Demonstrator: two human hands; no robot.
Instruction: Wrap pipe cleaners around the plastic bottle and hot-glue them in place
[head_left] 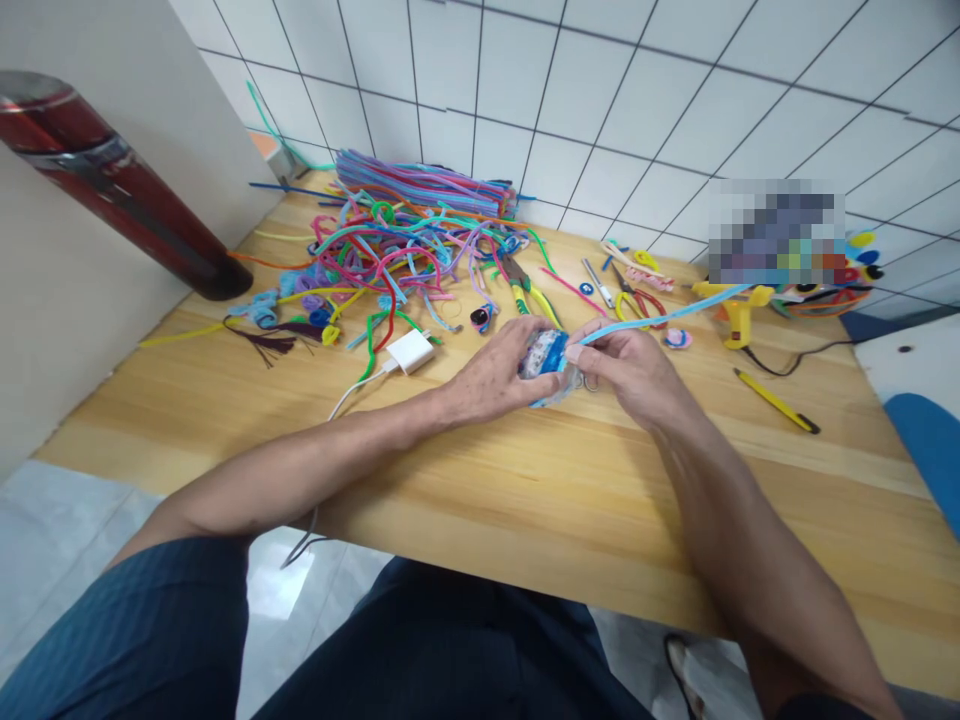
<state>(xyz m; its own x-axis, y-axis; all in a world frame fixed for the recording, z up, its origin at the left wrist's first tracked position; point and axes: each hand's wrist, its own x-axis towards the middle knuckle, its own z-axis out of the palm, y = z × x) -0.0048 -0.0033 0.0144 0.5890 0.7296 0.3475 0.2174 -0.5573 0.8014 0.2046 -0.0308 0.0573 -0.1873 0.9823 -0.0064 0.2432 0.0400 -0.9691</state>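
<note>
My left hand (501, 368) is closed around a small roundish bundle (546, 352) wrapped in blue fuzzy strands, with clear wrapping and a patterned patch showing. Against the bundle's right side, my right hand (634, 368) pinches a light blue pipe cleaner (660, 318) between thumb and forefinger. Its long free end stretches up to the right. A small wire loop (591, 383) shows under the right fingers. Green-and-yellow pliers (523, 290) lie just beyond my hands. The underside of the bundle is hidden.
Behind lie a tangled pile of pipe cleaners (405, 255) and a straight bunch (427, 187). A white charger (410, 352) sits left. Rightward are red-handled pliers (649, 305), a yellow glue gun (739, 318) and a yellow cutter (776, 400). A dark red flask (135, 195) stands far left.
</note>
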